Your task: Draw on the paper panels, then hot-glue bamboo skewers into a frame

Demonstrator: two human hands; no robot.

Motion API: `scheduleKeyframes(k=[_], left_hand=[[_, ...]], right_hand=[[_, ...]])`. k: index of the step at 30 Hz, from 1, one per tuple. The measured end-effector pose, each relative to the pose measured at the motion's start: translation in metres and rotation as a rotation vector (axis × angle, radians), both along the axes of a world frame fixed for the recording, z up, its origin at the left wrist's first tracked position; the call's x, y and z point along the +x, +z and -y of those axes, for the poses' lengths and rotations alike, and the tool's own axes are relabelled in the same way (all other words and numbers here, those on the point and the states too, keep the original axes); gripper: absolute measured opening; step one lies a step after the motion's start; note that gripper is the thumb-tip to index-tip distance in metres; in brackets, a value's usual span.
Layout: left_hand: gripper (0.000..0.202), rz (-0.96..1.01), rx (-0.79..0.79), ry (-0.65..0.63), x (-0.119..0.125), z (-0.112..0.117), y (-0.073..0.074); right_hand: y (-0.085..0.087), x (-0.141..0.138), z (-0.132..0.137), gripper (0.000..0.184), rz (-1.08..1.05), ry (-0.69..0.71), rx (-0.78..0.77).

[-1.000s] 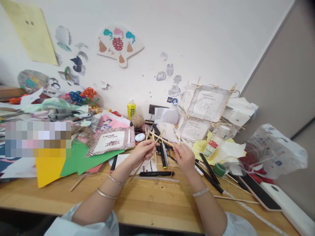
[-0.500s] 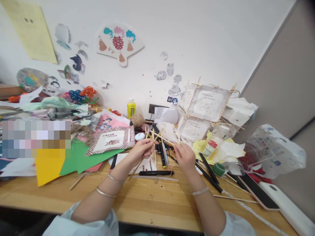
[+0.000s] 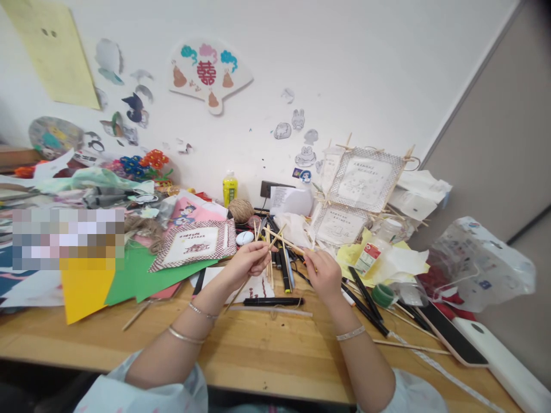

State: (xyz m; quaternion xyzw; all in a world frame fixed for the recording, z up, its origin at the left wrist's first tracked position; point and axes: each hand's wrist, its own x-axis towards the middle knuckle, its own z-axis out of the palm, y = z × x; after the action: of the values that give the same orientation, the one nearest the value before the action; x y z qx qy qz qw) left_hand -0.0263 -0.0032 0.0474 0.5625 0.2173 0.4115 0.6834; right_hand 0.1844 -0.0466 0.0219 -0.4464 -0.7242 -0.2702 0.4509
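My left hand (image 3: 249, 265) is closed in a pinch around a thin wooden stick (image 3: 279, 234), which slants up to the right past the fingertips. Its lower end appears below the palm. My right hand (image 3: 322, 274) pinches a second wooden stick (image 3: 291, 245) that points up to the left. The two sticks cross between my hands, above the table. Behind them lie several loose sticks and black markers (image 3: 284, 269). Just in front of the hands, a black marker (image 3: 273, 302) rests across the table beside a thin pale strip (image 3: 275, 312).
Papers, including a green sheet (image 3: 124, 280), and a pattern-bordered panel (image 3: 196, 245) lie left. A twine ball (image 3: 240, 211) and yellow bottle (image 3: 229, 189) stand at the wall. Stick-framed panels (image 3: 361, 179), a plastic bag (image 3: 484, 261) and a phone (image 3: 451, 332) are right.
Both hands keep nearly the same place and grip, with the sticks still crossed. Only a very slight shift shows.
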Motion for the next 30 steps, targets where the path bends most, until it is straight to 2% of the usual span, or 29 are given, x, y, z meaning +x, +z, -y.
scheduleKeyframes(k=[19, 30], left_hand=[[0.034, -0.036, 0.022, 0.044, -0.001, 0.002, 0.004], [0.030, -0.103, 0.031, 0.094, -0.001, 0.000, 0.002]], right_hand=[[0.000, 0.001, -0.003, 0.027, -0.056, 0.080, -0.103], [-0.008, 0.002, -0.009, 0.025, -0.012, 0.045, -0.140]])
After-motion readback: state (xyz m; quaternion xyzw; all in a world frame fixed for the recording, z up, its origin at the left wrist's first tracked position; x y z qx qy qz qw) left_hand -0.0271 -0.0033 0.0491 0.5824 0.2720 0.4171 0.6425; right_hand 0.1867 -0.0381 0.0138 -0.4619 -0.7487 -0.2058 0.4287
